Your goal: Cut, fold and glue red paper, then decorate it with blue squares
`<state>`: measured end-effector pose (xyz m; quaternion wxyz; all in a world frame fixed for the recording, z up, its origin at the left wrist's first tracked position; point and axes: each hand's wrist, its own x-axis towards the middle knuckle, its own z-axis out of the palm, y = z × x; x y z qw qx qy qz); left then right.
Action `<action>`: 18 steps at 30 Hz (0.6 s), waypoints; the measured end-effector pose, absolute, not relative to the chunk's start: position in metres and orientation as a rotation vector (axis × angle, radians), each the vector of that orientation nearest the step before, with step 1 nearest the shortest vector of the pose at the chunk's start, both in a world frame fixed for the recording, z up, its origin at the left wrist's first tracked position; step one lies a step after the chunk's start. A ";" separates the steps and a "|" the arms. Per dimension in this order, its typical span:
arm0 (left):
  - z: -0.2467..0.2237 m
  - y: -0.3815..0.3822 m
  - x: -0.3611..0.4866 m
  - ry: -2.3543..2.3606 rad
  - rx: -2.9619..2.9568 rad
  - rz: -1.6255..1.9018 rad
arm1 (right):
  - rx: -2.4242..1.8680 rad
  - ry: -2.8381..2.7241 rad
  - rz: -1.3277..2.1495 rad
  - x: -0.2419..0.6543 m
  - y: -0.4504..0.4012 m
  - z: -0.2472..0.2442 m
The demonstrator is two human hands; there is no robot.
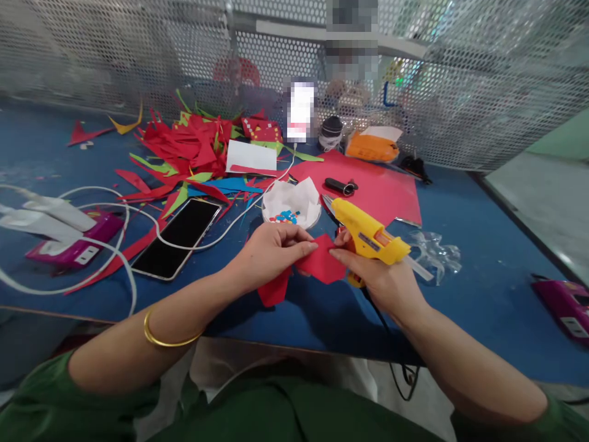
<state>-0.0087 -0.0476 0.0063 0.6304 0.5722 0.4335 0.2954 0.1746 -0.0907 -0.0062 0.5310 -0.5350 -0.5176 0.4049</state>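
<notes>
A folded red paper piece (324, 261) is pinched between my two hands above the blue table. My left hand (271, 255) grips its left edge with thumb and fingers. At its right edge, my right hand (368, 264) has its thumb and fingertips closed on the paper. Another red paper piece (275, 290) lies below my left hand. The yellow glue gun (368, 230) is right by my right hand, partly over it; whether the hand bears it I cannot tell. Behind my hands sits a paper-lined bowl (301, 202) with small blue and orange bits.
A black phone (179, 239) and white cables lie left. Red and green paper scraps (193, 144) pile behind. A red sheet (363, 187) holds a black cutter (339, 186). Clear plastic (437, 255) lies right of the glue gun. A mesh screen (184, 55) borders the table (469, 307).
</notes>
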 end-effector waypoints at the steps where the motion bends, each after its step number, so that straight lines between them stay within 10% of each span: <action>1: 0.006 -0.048 -0.008 0.984 1.289 0.670 | -1.273 -1.242 0.973 0.174 -0.090 -0.008; 18: 0.010 -0.037 -0.020 0.961 1.204 0.652 | -1.198 -1.824 0.328 0.197 -0.118 0.004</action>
